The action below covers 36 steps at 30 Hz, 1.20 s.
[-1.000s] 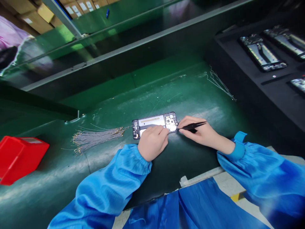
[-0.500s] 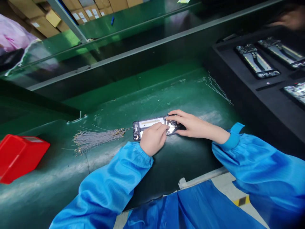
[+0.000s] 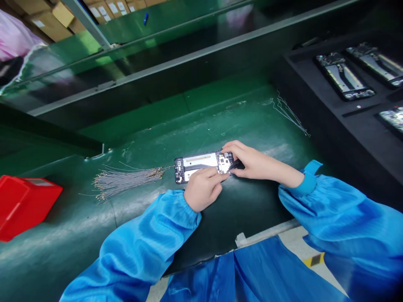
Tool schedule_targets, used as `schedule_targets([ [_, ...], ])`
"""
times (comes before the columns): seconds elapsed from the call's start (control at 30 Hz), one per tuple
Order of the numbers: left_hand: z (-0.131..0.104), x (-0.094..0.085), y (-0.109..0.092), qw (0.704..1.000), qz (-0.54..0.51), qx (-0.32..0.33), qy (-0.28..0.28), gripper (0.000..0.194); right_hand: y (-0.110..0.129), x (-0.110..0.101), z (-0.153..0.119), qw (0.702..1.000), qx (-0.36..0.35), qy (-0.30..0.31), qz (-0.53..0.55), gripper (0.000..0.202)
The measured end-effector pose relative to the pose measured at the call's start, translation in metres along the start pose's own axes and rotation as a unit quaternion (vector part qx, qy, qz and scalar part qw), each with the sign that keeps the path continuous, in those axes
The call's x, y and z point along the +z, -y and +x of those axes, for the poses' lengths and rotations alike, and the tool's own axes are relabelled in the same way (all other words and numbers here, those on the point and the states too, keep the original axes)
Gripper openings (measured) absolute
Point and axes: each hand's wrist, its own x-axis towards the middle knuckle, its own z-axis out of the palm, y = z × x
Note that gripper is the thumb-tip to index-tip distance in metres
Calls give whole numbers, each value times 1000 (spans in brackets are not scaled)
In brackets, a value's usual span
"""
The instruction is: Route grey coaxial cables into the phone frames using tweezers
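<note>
An opened phone point(image 3: 201, 161) lies face-on on the green bench, its circuit board and metal plate showing. My left hand point(image 3: 203, 188) rests over its lower edge, index finger stretched toward the board end and the other fingers bent against the phone. Around the right end is my right hand point(image 3: 247, 161), with a fingertip at the top edge. It is closed on a black pointed tool point(image 3: 234, 165) that looks like tweezers, whose tip meets the board near my left index fingertip. A bundle of thin grey cables point(image 3: 130, 180) lies left of the phone.
At the left is a red bin point(image 3: 30, 205). Several opened phones point(image 3: 344, 77) sit in a black foam tray point(image 3: 333, 109) at the right. A few loose cables point(image 3: 288, 113) lie beside it. A metal rail point(image 3: 189, 58) crosses behind the bench, with cardboard boxes point(image 3: 50, 25) beyond.
My left hand's fingers have shifted right and down off the board, with the index finger now stretched out. More of the board shows. My right hand stays at the phone's right end.
</note>
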Motion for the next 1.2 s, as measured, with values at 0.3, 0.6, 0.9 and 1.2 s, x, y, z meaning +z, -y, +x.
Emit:
schedule_targets([
  [0.3, 3, 0, -2, 992, 112, 52, 7, 29, 13, -7, 16, 994, 64, 84, -38, 59],
  [0.6, -2, -16, 32, 994, -15, 100, 37, 35, 9, -7, 7, 997, 47, 56, -7, 60],
  [0.9, -2, -12, 33, 994, -1, 96, 44, 36, 12, -8, 12, 994, 73, 71, -27, 59],
  [1.2, -3, -12, 33, 994, 3, 104, 30, 36, 17, -8, 21, 988, 106, 98, -59, 63],
])
